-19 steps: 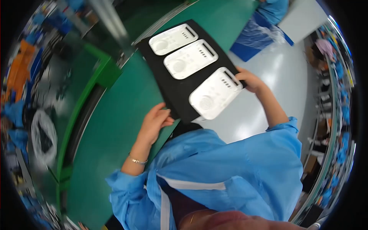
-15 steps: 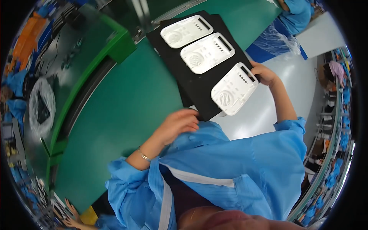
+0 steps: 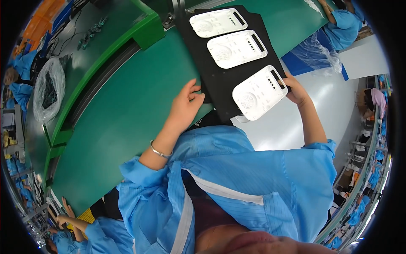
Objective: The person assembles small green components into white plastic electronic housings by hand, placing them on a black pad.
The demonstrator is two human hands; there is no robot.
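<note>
Three white plastic covers (image 3: 235,48) lie in a row on a black tray (image 3: 220,82) at twelve o'clock on the green table (image 3: 127,114). At the tray's nine o'clock edge the left hand (image 3: 186,103) pinches it; at three o'clock the right hand (image 3: 296,89) grips the nearest cover (image 3: 259,92).

Bright, even overhead lighting; soft, faint shadows. Broad glare on the pale floor (image 3: 338,106) at right. Green surface (image 3: 127,114) evenly lit, slight sheen. Centre sharp. Strong fisheye bending toward rim; edge detail compressed and smeared; black vignette at corners.
</note>
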